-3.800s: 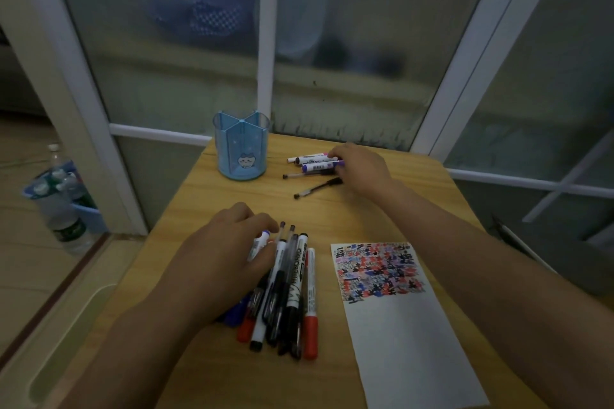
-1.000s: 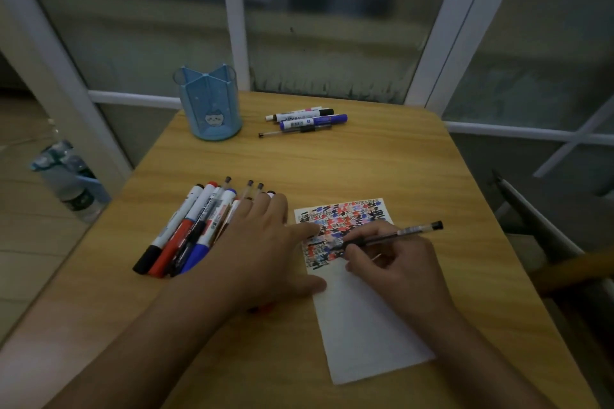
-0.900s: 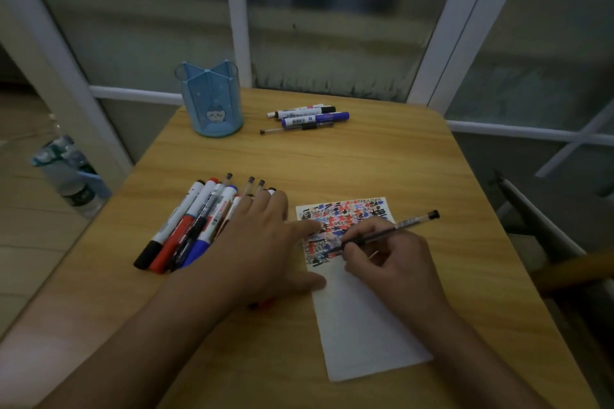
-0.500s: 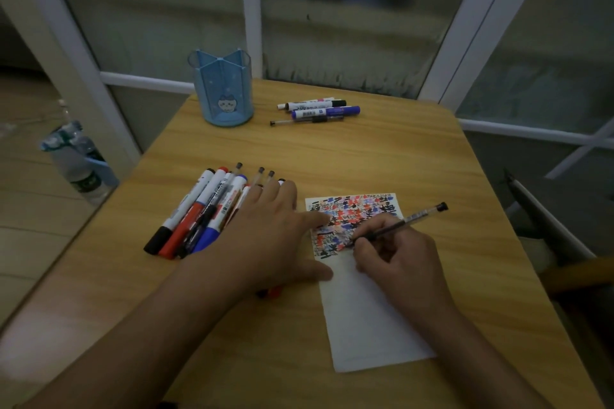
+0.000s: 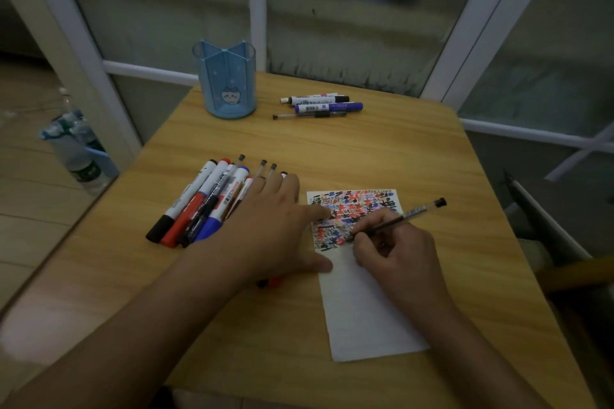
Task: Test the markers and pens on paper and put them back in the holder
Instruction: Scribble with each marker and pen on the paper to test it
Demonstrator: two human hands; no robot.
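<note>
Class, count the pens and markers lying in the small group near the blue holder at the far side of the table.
3, side by side right of the blue holder: a black-capped marker farthest, a blue marker in the middle, a thin pen nearest. None seems hidden there.

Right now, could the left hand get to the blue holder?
Probably yes: the left hand lies flat on the markers, holding nothing, and bare table lies between it and the holder.

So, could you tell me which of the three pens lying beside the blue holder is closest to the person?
The thin clear gel pen: it lies in front of the blue-capped marker and the black-capped marker, which sit nearer the window.
</note>
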